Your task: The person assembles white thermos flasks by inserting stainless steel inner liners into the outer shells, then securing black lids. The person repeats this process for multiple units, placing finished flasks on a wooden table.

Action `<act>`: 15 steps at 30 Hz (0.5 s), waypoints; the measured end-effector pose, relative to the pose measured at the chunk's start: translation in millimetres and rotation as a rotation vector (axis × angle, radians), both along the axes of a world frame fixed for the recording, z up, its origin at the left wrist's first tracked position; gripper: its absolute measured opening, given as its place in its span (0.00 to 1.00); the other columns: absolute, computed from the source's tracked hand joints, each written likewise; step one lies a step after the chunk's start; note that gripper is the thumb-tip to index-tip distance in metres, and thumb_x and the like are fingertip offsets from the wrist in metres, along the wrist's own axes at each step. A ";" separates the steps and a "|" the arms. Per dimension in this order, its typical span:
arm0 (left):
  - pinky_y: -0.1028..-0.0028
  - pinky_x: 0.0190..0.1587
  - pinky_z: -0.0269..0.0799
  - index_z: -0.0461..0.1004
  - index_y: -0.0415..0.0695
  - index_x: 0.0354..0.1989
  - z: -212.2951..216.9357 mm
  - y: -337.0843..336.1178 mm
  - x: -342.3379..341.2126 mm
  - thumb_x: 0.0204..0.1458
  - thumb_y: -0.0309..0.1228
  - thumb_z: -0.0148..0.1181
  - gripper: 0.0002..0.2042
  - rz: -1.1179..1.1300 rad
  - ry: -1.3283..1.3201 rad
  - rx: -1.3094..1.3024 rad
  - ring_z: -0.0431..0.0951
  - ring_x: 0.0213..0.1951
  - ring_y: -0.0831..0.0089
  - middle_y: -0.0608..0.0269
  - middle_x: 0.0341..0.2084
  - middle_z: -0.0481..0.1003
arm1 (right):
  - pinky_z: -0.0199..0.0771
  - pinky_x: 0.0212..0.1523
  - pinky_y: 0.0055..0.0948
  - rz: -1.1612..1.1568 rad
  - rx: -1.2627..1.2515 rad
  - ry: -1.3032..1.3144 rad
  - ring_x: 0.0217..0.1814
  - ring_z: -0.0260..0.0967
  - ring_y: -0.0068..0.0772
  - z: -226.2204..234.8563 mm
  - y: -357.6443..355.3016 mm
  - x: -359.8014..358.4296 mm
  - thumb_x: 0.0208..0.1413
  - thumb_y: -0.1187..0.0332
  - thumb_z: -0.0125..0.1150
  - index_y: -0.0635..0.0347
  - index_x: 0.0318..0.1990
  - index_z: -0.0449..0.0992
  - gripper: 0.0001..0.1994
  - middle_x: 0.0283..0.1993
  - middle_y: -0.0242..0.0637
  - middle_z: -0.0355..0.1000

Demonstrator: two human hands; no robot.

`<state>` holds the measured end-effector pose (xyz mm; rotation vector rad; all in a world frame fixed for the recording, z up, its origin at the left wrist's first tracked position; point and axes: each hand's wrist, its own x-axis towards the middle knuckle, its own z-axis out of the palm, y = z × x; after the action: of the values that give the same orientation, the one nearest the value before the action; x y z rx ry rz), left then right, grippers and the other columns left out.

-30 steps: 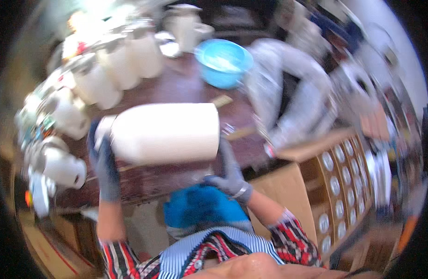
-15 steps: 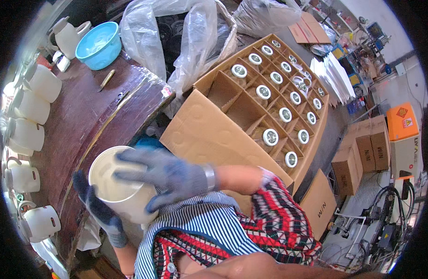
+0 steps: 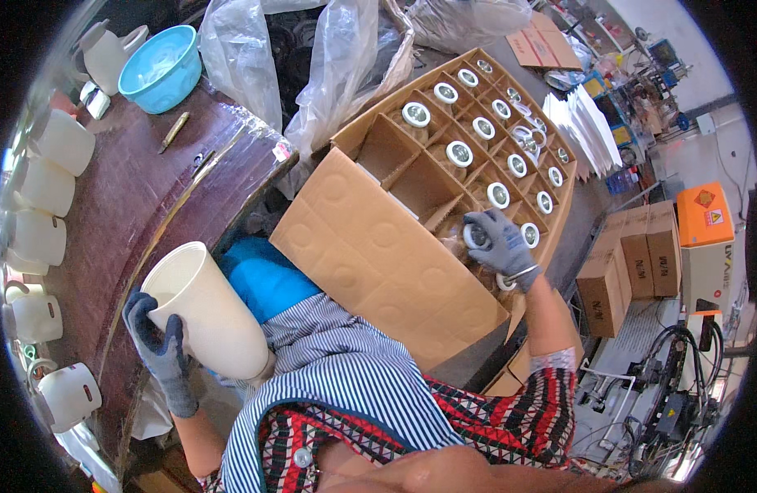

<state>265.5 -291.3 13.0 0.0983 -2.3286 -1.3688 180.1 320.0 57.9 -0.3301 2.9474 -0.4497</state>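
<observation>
My left hand (image 3: 163, 353), in a grey glove, is closed around the wide rim end of a cream plastic jug body (image 3: 218, 316). The jug body lies tilted, open mouth toward the upper left, its narrower end against my striped apron. My right hand (image 3: 507, 249), also gloved, reaches into a divided carton (image 3: 386, 251). Its fingers are closed about the white-ringed top of a glass flask liner (image 3: 475, 237) standing in a near cell. Other liners with the same white rings, such as one liner (image 3: 498, 195), stand in cells around it.
A dark table (image 3: 107, 238) at left bears white jugs (image 3: 46, 234) in a row, a blue basin (image 3: 161, 70) and a knife (image 3: 174, 132). Plastic bags (image 3: 337, 74) lie beyond. Closed cartons (image 3: 633, 263) stand at right, near a machine with black cables (image 3: 682, 353).
My right hand has left the mouth of the jug body and moved right to a glass liner in the carton. My left hand still holds the jug body, now more tilted.
</observation>
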 end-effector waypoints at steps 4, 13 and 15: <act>0.54 0.72 0.53 0.74 0.40 0.55 22.6 0.3 -8.2 0.55 0.34 0.66 0.20 -0.013 -0.053 -0.130 0.64 0.68 0.53 0.52 0.58 0.70 | 0.74 0.61 0.41 0.116 0.117 -0.048 0.58 0.74 0.44 162.2 -35.8 -42.0 0.39 0.62 0.78 0.54 0.59 0.76 0.35 0.52 0.42 0.73; 0.59 0.71 0.62 0.56 0.38 0.75 126.1 -25.9 -109.2 0.68 0.51 0.52 0.36 -0.615 -0.281 0.812 0.70 0.66 0.56 0.49 0.68 0.66 | 0.76 0.51 0.43 0.971 0.088 0.718 0.53 0.74 0.52 277.3 -287.3 -117.7 0.36 0.69 0.74 0.59 0.57 0.76 0.32 0.53 0.48 0.72; 0.46 0.66 0.66 0.52 0.50 0.77 120.6 -18.4 -166.4 0.59 0.69 0.47 0.45 -0.828 -0.487 1.252 0.71 0.64 0.50 0.48 0.65 0.69 | 0.77 0.48 0.40 0.965 -0.003 0.895 0.50 0.74 0.45 224.2 -338.2 -121.5 0.37 0.68 0.76 0.43 0.57 0.79 0.32 0.53 0.43 0.71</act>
<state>99.0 -309.7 133.6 -0.2136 -1.3949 -3.3294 58.6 -18.2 282.2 -2.2825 2.9309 -0.1647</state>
